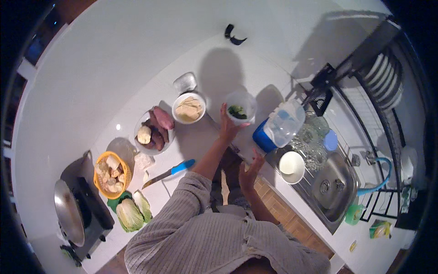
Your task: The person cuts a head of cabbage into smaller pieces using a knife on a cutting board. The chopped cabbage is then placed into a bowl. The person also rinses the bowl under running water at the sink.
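Observation:
My left hand (228, 125) is curled around the side of a translucent plastic container (251, 102) with green leaves (237, 111) in the bottom. The container is above the counter corner. My right hand (251, 169) holds nothing; its fingers are apart, over the counter's front edge. Just beyond it stands a blue container (264, 137) with a clear plastic bag (286, 123) bulging from its top. To the left of the translucent container is a white tub (174, 114) holding a beige paste (189, 109).
Leftward are a plate of sweet potatoes (158, 135), a blue-handled knife (171, 172), a yellow basket (98, 178) of peeled pieces, napa cabbage (129, 214) and a metal pan (68, 212) at a stove. Rightward stand a white bowl (291, 167), steel sink (328, 198), glassware (308, 140) and dish rack (362, 92).

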Motion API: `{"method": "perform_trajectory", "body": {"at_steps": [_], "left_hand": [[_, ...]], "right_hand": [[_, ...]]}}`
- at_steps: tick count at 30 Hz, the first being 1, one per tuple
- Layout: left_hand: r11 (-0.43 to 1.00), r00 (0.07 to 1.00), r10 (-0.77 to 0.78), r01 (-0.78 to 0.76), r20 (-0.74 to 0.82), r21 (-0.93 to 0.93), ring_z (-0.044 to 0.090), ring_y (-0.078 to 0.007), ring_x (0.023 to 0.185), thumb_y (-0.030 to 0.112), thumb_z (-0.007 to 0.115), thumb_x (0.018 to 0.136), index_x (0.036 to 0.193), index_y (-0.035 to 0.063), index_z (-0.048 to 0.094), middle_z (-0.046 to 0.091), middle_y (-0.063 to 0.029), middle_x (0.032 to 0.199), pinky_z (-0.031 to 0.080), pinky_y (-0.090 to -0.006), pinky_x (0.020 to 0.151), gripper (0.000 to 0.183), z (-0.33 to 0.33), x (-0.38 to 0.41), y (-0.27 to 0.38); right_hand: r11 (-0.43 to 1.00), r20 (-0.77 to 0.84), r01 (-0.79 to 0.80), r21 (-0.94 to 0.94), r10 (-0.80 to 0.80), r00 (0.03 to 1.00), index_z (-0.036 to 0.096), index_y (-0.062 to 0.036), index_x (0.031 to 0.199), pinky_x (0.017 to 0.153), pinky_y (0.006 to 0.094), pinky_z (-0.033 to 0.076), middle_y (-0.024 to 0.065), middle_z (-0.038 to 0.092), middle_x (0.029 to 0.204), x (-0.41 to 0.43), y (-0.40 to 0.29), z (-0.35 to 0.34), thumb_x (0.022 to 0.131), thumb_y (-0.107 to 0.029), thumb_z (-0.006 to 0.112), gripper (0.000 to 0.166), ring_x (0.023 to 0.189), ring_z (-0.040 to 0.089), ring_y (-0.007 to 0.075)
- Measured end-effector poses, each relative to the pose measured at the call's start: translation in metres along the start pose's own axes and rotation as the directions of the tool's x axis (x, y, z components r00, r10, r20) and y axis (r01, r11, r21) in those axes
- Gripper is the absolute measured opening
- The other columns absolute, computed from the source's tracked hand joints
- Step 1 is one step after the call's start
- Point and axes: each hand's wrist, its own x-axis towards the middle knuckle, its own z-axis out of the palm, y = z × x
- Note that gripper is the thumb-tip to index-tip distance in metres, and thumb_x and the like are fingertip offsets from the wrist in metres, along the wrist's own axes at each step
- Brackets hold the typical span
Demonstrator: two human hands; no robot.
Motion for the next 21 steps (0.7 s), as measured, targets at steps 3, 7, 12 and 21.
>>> {"method": "perform_trajectory", "body": {"at_steps": [3, 7, 12, 21], "left_hand": [[0.965, 0.992, 0.123, -0.122, 0.011, 0.232, 0.028, -0.047, 0.134, 0.049, 0.084, 0.062, 0.148, 0.0013, 0.005, 0.022, -0.0296, 0.146, 0.027, -0.0531, 0.111, 0.126, -0.023, 0.0, 0.018], [0.944, 0.978, -0.201, 0.206, -0.047, 0.258, 0.025, -0.0448, 0.135, 0.031, 0.079, 0.075, 0.148, 0.0036, 0.017, 0.021, -0.028, 0.147, 0.025, -0.0508, 0.112, 0.1, -0.091, -0.036, 0.067], [0.687, 0.754, -0.4, 0.623, -0.521, 0.374, 0.039, -0.0373, 0.127, 0.009, 0.069, 0.08, 0.128, 0.0052, 0.049, 0.042, -0.0213, 0.133, 0.031, -0.0448, 0.107, 0.053, -0.201, -0.149, 0.087], [0.418, 0.571, -0.293, 0.798, -0.766, 0.435, 0.052, -0.0379, 0.105, 0.006, 0.063, 0.081, 0.108, 0.0033, 0.06, 0.057, -0.019, 0.108, 0.04, -0.0454, 0.094, 0.027, -0.341, -0.23, 0.144]], "right_hand": [[0.988, 0.143, -0.147, 0.037, 0.141, 0.98, 0.037, 0.002, 0.135, 0.109, 0.0507, 0.023, 0.0236, 0.039, 0.135, -0.021, -0.003, 0.009, 0.075, -0.006, 0.059, 0.064, 0.126, 0.032, 0.0402], [0.996, 0.285, 0.089, 0.026, -0.093, 0.954, 0.042, -0.0009, 0.132, 0.108, 0.0505, 0.026, 0.0209, 0.045, 0.127, -0.028, 0.003, 0.019, 0.076, -0.007, 0.061, 0.06, 0.123, 0.036, 0.0393], [0.953, 0.578, 0.255, 0.164, -0.303, 0.758, 0.046, -0.0063, 0.131, 0.103, 0.0479, 0.033, 0.0181, 0.049, 0.121, -0.031, -0.027, 0.078, 0.076, -0.009, 0.067, 0.059, 0.116, 0.043, 0.0368], [0.721, 0.851, 0.678, 0.142, -0.439, 0.289, 0.054, -0.0106, 0.123, 0.098, 0.0477, 0.036, 0.0135, 0.051, 0.119, -0.068, -0.061, 0.182, 0.069, -0.018, 0.08, 0.061, 0.117, 0.046, 0.0304]]}}
